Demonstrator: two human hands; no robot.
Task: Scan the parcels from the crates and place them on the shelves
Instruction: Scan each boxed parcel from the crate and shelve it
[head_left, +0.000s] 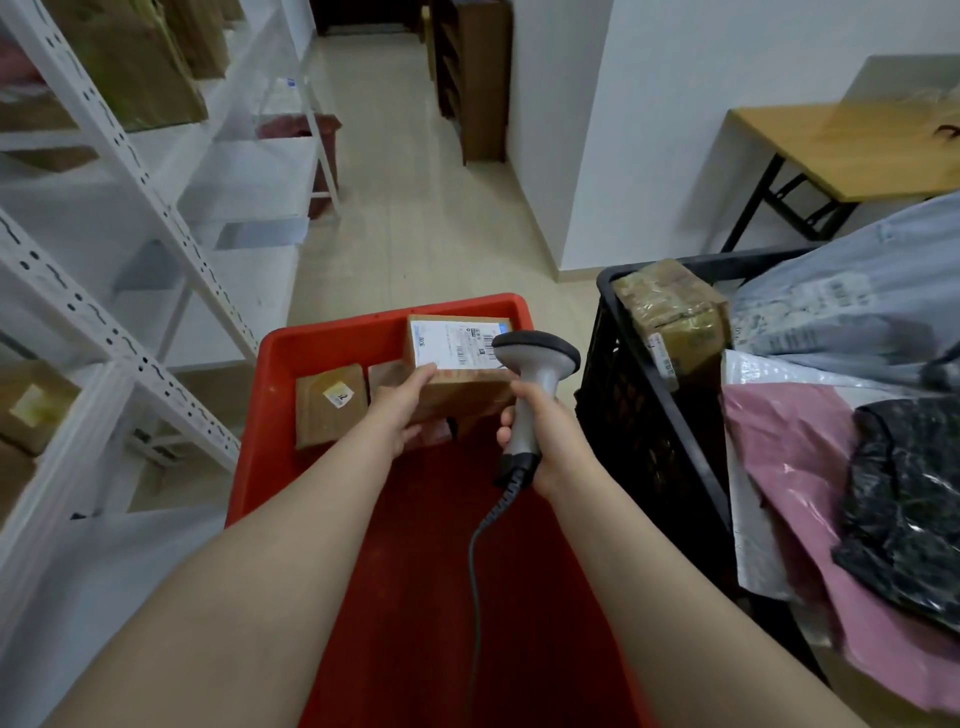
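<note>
Above the red plastic crate (270, 415), our left hand (402, 410) grips a brown cardboard parcel (467, 384) at its near left corner, thumb on the top edge and fingers curled underneath. The parcel bears a flat white printed label (457, 345) on top. Our right hand (540, 431) is wrapped round the smooth grey handle of a barcode scanner (535, 364), and its rounded, dark-rimmed head covers the label's right end. A grey coiled cable (475, 571) hangs from the handle and runs off the bottom edge.

Inside the crate, just beside the held parcel, lies a smaller cardboard box (330, 405) with a yellowish sticker. Something pinkish under our left hand is too covered to make out.

At the right stands a black latticed plastic crate (639, 405) holding a box wrapped in glossy yellowish tape (670, 312). A grey printed mailer bag (857, 301), a pink plastic bag (789, 493) and a crinkled black bag (909, 493) are cut off by the frame. White perforated metal shelving (130, 171) on the left is blurred, its parcels only brown shapes.
</note>
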